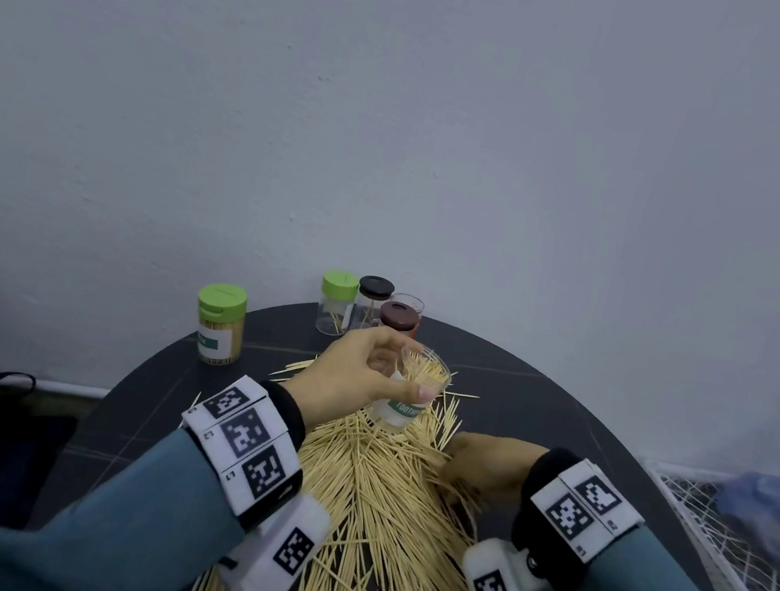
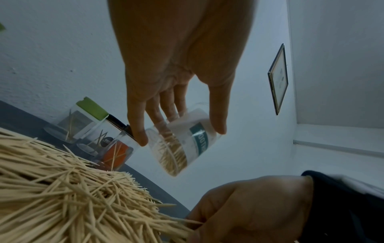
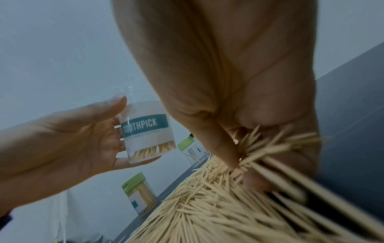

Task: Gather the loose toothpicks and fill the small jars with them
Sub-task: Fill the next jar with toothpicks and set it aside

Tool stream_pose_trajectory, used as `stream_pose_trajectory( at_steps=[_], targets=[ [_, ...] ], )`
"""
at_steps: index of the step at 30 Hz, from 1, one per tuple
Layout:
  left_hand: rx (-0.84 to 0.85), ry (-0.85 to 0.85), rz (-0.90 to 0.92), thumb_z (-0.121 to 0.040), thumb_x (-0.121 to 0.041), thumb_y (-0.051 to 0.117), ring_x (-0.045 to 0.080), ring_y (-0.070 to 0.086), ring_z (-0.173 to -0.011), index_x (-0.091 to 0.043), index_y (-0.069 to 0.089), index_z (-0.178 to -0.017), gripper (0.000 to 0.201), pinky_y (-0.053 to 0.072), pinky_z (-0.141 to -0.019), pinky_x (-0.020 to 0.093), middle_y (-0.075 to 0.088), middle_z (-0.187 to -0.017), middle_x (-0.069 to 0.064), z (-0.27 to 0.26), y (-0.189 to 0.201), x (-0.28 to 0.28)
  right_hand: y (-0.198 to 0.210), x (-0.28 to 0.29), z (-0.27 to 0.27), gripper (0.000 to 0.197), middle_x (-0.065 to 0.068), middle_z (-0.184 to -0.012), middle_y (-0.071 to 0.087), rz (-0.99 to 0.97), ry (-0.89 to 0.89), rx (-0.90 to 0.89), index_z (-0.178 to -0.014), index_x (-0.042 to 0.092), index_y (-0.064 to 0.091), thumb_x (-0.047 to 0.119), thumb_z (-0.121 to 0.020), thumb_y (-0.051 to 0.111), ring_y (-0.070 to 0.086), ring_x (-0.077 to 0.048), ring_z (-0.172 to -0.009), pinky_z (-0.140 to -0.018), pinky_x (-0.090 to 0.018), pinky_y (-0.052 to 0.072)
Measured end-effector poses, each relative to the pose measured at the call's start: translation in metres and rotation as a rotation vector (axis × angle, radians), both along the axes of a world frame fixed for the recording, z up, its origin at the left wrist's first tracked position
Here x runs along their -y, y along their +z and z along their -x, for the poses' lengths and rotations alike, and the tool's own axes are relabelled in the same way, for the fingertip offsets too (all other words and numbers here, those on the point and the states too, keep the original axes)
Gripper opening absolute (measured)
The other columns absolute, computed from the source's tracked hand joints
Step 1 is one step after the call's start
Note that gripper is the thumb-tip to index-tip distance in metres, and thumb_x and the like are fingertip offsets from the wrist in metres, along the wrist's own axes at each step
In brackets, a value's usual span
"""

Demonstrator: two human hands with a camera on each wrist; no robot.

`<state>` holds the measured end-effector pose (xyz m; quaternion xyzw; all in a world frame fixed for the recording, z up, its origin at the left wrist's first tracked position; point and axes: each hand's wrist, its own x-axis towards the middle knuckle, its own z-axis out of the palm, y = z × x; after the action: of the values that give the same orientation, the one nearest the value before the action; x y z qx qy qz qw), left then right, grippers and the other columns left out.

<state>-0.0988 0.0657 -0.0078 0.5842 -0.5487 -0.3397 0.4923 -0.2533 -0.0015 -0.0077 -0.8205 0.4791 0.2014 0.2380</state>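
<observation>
A big heap of loose toothpicks (image 1: 373, 495) (image 2: 62, 197) (image 3: 207, 205) covers the dark round table (image 1: 564, 419). My left hand (image 1: 364, 369) (image 2: 176, 82) (image 3: 72, 134) holds a clear open jar (image 1: 412, 393) (image 2: 180, 144) (image 3: 145, 131) with a teal "TOOTHPICK" label above the heap, between thumb and fingers; it is partly filled with toothpicks. My right hand (image 1: 488, 464) (image 2: 249, 210) (image 3: 239, 115) lies low on the heap's right side and pinches a bundle of toothpicks (image 3: 270, 151).
A full green-lidded jar (image 1: 220, 323) (image 3: 141, 192) stands at the table's left edge. At the back stand a green-lidded jar (image 1: 337, 301) (image 2: 83, 118), a black-lidded jar (image 1: 373, 300) and a brown-lidded jar (image 1: 398, 318), almost empty. A white net (image 1: 723, 552) lies to the right.
</observation>
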Motion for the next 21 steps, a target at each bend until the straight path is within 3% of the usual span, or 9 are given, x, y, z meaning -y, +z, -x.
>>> stream_pose_trajectory(
  at_steps=[3,6,7,9,11,13,15,21],
  targets=[
    [-0.002,-0.013,0.002,-0.073,-0.02,0.078,0.014,0.058,-0.109,-0.02,0.059,-0.117,0.048,0.046,-0.092,0.022,0.063,-0.116,0.002,0.001,0.0,-0.001,-0.006,0.007,0.001,0.014,-0.001,-0.074,0.055,-0.097,-0.019,0.05,-0.09,0.007,0.056,0.007,-0.093,0.042,0.049,-0.012,-0.063,-0.061,-0.022,0.04],
    [0.005,-0.019,0.01,-0.074,-0.019,0.077,0.009,0.058,-0.103,-0.022,0.059,-0.114,0.045,0.045,-0.081,0.011,0.063,-0.114,0.001,0.002,-0.001,-0.001,-0.006,0.008,0.003,0.019,0.001,-0.069,0.051,-0.08,-0.03,0.064,-0.077,0.011,0.052,0.014,-0.094,0.044,0.045,-0.01,-0.061,-0.062,-0.022,0.039],
    [0.01,-0.019,0.012,-0.074,-0.019,0.077,0.007,0.057,-0.102,-0.023,0.058,-0.113,0.044,0.045,-0.077,0.009,0.063,-0.114,0.0,0.002,-0.002,-0.001,-0.007,0.008,0.003,0.017,0.001,-0.075,0.053,-0.1,-0.03,0.081,-0.08,0.012,0.052,0.02,-0.094,0.048,0.048,-0.011,-0.066,-0.068,-0.024,0.042],
    [0.019,-0.02,0.014,-0.074,-0.02,0.077,0.006,0.057,-0.102,-0.025,0.058,-0.113,0.044,0.045,-0.074,0.006,0.062,-0.115,0.0,0.002,-0.002,-0.001,-0.009,0.008,0.004,0.024,0.001,-0.089,0.054,-0.102,-0.01,0.084,-0.101,0.013,0.055,0.035,-0.092,0.054,0.051,-0.015,-0.084,-0.085,-0.031,0.045],
    [0.021,-0.021,0.013,-0.074,-0.019,0.077,0.005,0.056,-0.1,-0.023,0.058,-0.114,0.045,0.044,-0.072,0.002,0.062,-0.115,0.0,0.002,-0.002,-0.001,-0.012,0.008,0.003,0.034,0.005,-0.082,0.052,-0.053,0.019,0.039,-0.112,0.012,0.055,0.038,-0.091,0.055,0.05,-0.015,-0.086,-0.09,-0.032,0.044],
    [0.02,-0.019,0.013,-0.074,-0.018,0.077,0.004,0.056,-0.098,-0.021,0.058,-0.116,0.046,0.043,-0.069,0.0,0.062,-0.115,0.001,0.002,-0.003,-0.001,-0.016,0.01,0.0,0.022,0.005,-0.071,0.05,-0.067,0.038,0.057,-0.09,0.009,0.059,0.029,-0.094,0.051,0.049,-0.011,-0.069,-0.076,-0.026,0.044],
    [0.025,-0.015,0.013,-0.074,-0.018,0.077,0.004,0.056,-0.098,-0.021,0.059,-0.116,0.046,0.043,-0.069,-0.001,0.062,-0.115,0.001,0.002,-0.004,-0.001,-0.019,0.011,-0.002,0.03,0.002,-0.067,0.05,-0.1,0.027,0.084,-0.069,0.012,0.052,0.021,-0.097,0.045,0.044,-0.008,-0.058,-0.063,-0.021,0.04],
    [0.023,-0.003,-0.006,-0.073,-0.021,0.078,0.011,0.057,-0.106,-0.029,0.06,-0.109,0.041,0.045,-0.077,0.011,0.062,-0.116,0.001,0.0,-0.006,0.0,-0.011,0.015,0.006,0.024,0.0,-0.063,0.043,-0.295,-0.102,0.225,-0.082,0.009,0.05,0.008,-0.099,0.034,0.038,-0.007,-0.051,-0.05,-0.018,0.033]
  ],
)
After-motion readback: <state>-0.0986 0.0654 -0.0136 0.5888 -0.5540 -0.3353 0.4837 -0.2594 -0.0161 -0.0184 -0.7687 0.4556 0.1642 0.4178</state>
